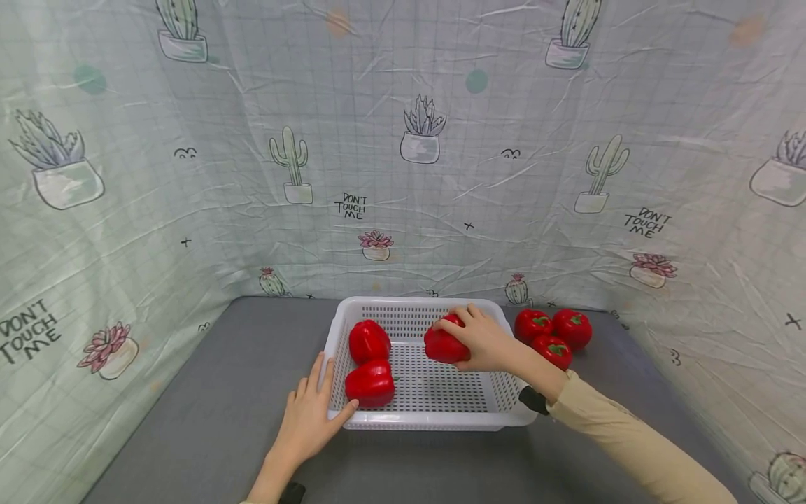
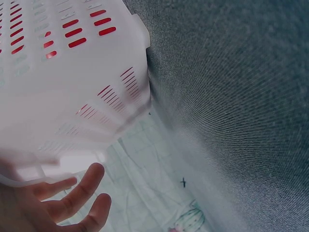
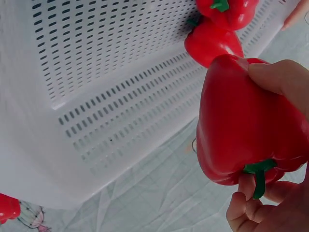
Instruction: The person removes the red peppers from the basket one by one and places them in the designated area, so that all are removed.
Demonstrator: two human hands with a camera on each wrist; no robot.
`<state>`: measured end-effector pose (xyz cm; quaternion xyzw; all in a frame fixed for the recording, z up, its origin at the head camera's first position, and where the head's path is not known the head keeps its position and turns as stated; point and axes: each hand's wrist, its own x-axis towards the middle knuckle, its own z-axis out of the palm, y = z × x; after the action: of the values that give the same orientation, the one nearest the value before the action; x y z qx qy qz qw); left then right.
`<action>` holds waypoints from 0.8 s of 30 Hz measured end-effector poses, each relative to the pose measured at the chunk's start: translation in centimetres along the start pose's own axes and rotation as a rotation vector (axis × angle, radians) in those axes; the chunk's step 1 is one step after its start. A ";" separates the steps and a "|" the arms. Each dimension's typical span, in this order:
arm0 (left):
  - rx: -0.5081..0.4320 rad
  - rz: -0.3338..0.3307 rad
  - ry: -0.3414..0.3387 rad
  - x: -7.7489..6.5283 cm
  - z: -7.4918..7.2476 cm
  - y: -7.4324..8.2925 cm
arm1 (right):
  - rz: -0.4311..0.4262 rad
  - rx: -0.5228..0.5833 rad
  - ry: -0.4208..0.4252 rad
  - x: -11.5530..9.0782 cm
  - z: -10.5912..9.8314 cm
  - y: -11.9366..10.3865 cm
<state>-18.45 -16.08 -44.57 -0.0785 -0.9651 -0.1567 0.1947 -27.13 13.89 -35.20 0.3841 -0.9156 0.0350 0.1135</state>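
Note:
My right hand grips a red bell pepper over the white perforated basket. In the right wrist view the thumb lies on the pepper's side and fingers curl near its green stem. Two more red peppers lie in the basket's left part, one at the back and one lying on its side in front. My left hand rests with straight, spread fingers at the basket's left rim, thumb at the front corner. From the left wrist, the fingers show beside the basket's outer wall.
Three red bell peppers stand clustered on the grey table just right of the basket. Behind and on both sides hangs a pale curtain printed with cacti, meeting the table's back edge.

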 end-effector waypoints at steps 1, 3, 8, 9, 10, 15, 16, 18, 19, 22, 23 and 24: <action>0.000 0.000 0.000 0.0 0.0 0.0 | 0.002 0.003 -0.002 -0.2 0.0 0.0; -0.001 0.000 -0.002 0.0 0.1 0.0 | 0.004 0.005 -0.004 -0.5 0.0 0.1; 0.000 0.001 0.002 0.0 0.2 -0.1 | -0.005 -0.009 0.016 -1.4 -0.1 0.6; 0.001 0.003 0.004 0.0 0.2 -0.1 | -0.008 -0.012 0.024 -1.6 -0.1 0.7; 0.002 0.004 0.006 0.0 0.2 -0.1 | -0.008 -0.016 0.031 -1.8 -0.1 0.8; 0.008 0.001 0.003 0.1 0.3 -0.2 | -0.006 -0.023 0.049 -2.7 -0.1 1.4; 0.008 -0.002 -0.002 0.1 0.3 -0.2 | -0.004 -0.020 0.051 -3.0 -0.1 1.5; 0.003 -0.007 -0.011 0.0 0.3 -0.3 | -0.001 -0.008 0.055 -3.4 0.0 1.7; 0.001 -0.008 -0.015 0.0 0.3 -0.2 | 0.007 -0.002 0.055 -3.6 0.0 1.8; -0.002 -0.012 -0.022 0.0 0.3 -0.2 | 0.040 0.025 0.058 -4.3 0.3 2.1; -0.003 -0.013 -0.023 0.0 0.3 -0.2 | 0.053 0.029 0.062 -4.5 0.3 2.2; -0.003 -0.013 -0.024 0.0 0.3 -0.3 | 0.064 0.032 0.069 -4.7 0.4 2.2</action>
<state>-18.61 -16.21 -44.92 -0.0744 -0.9676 -0.1586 0.1820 -25.62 18.65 -36.63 0.3549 -0.9223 0.0663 0.1376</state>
